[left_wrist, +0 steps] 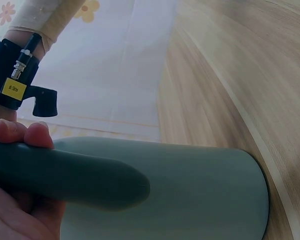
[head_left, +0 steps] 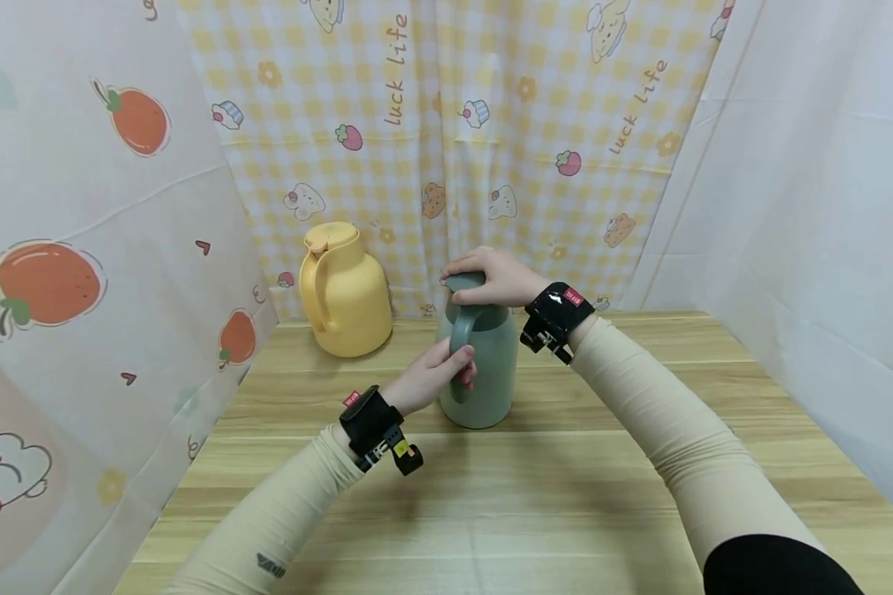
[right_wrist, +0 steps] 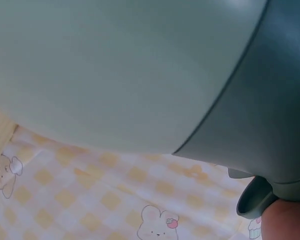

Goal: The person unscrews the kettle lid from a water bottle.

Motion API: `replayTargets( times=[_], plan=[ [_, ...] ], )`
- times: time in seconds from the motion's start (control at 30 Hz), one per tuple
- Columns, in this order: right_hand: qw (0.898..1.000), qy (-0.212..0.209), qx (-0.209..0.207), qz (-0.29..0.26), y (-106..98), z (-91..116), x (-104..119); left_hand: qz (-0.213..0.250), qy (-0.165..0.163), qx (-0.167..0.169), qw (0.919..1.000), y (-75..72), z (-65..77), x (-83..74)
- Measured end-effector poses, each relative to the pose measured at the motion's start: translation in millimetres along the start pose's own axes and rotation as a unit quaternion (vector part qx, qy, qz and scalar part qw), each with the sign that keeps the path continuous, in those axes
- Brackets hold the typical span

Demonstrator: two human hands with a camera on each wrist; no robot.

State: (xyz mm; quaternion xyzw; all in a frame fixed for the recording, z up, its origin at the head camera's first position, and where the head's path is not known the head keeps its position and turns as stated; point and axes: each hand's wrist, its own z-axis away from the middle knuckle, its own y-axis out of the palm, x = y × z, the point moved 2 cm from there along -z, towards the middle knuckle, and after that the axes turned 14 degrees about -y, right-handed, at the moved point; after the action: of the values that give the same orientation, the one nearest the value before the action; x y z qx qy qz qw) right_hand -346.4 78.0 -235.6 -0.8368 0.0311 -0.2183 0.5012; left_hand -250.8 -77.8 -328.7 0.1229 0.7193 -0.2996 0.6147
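A green thermos jug (head_left: pixel 491 372) stands upright on the wooden table. My left hand (head_left: pixel 441 370) grips its handle (head_left: pixel 460 330); in the left wrist view, fingertips (left_wrist: pixel 38 135) wrap over the dark green handle (left_wrist: pixel 90 175). On top, my right hand (head_left: pixel 500 278) holds the lid (head_left: pixel 467 285), thumb on the near side and fingers across the far side. The right wrist view shows the pale body (right_wrist: pixel 105 75), the darker collar (right_wrist: pixel 240 110) and the spout (right_wrist: pixel 257 197), with part of a finger (right_wrist: pixel 287 222) at the corner.
A yellow thermos jug (head_left: pixel 353 302) stands behind and left of the green one, near the table's back edge. A checked cloth (head_left: pixel 394 173) hangs behind the wooden table (head_left: pixel 417 512), with printed white cloths (head_left: pixel 119 207) at the sides.
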Motion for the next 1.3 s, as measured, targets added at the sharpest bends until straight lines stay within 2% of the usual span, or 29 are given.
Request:
replayTargets(
  times=[0.43, 0.63, 0.97, 1.07, 1.13, 1.2, 1.3],
  plan=[
    [0.998, -0.013, 0.012, -0.052, -2, -2, -11, 0.011, 0.009, 0.0, 0.9999, 0.8, 0.3, 1.4],
    [0.998, -0.014, 0.017, -0.063, -2, -2, -9, 0.006, 0.011, -0.006, 0.9999, 1.7, 1.8, 1.5],
    [0.999, -0.009, 0.014, -0.03, -9, 3, -6, 0.011, 0.012, -0.001, 0.9999, 3.8, -3.2, -4.1],
    [0.999, -0.017, -0.024, -0.027, -8, 10, -1, 0.011, 0.006, -0.005, 0.9999, 3.4, -3.2, -4.0],
    [0.997, -0.021, -0.07, -0.032, -6, 18, 4, 0.013, 0.006, -0.006, 0.9999, 3.0, -3.0, -3.3],
    [0.992, -0.019, -0.123, -0.035, -3, 28, 11, 0.013, 0.006, -0.007, 0.9999, 2.3, -2.6, -2.1],
    [0.979, -0.011, -0.201, -0.042, 7, 46, 24, 0.01, 0.003, -0.006, 0.9999, 0.6, -0.9, 0.2]
  ],
)
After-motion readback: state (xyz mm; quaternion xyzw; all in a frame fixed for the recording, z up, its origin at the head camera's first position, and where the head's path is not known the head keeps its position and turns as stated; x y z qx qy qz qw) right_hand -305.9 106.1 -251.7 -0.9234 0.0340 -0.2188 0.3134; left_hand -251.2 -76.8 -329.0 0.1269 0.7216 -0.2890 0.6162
